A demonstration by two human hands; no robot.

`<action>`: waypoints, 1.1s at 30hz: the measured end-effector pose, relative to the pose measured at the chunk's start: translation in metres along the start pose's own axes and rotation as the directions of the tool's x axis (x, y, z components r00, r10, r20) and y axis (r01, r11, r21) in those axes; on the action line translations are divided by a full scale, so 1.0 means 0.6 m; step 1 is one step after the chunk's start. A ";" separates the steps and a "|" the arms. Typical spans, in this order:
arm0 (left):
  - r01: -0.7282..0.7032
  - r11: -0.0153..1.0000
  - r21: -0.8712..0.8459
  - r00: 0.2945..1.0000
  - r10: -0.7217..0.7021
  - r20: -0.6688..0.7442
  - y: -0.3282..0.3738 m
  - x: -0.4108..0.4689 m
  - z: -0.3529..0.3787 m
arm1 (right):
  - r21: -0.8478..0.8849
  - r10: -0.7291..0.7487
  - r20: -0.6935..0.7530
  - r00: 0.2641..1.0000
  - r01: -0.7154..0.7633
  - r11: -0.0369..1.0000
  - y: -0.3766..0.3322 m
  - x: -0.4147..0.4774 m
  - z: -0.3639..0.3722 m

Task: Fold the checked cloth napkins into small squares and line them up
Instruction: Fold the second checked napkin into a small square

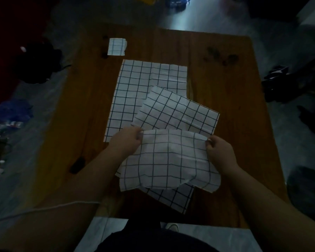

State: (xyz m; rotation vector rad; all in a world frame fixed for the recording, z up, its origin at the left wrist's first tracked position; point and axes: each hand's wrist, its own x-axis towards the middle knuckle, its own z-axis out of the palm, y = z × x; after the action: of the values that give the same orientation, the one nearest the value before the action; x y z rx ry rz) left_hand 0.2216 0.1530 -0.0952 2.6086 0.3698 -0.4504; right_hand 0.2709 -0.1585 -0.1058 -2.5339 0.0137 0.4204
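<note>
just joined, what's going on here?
A person is folding cloths at a wooden table. The left hand and right hand each pinch a top corner of one checked napkin near the front edge. One small folded square sits at the far left. An open napkin lies flat mid-table, an angled napkin overlaps its near right corner, and a bottom napkin lies under the held one.

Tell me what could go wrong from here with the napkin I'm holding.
1. The held napkin hangs from the left hand and right hand by its top corners; its bottom edge curls, so the fold may come out crooked.
2. Set down here, it could land on the tilted napkin and rumple it.
</note>
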 end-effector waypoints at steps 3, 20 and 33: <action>0.060 0.998 0.022 0.996 -0.061 0.071 -0.010 0.028 0.025 | -0.022 0.065 0.040 0.997 -0.065 0.998 0.004 0.020 0.024; 0.065 0.996 -0.068 0.989 -0.073 -0.126 -0.039 -0.064 0.058 | 0.165 0.114 0.030 0.993 -0.118 0.979 0.033 -0.059 0.013; 0.450 0.654 -0.608 0.855 -0.513 0.081 -0.086 -0.258 0.164 | 0.417 0.136 0.127 0.982 -0.178 0.891 0.109 -0.243 0.039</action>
State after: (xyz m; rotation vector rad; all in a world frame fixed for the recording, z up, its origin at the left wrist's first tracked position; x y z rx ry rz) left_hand 0.0390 0.1215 -0.1404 1.8669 1.0753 -0.2969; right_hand 0.1193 -0.2126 -0.1157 -2.0827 0.2511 0.5371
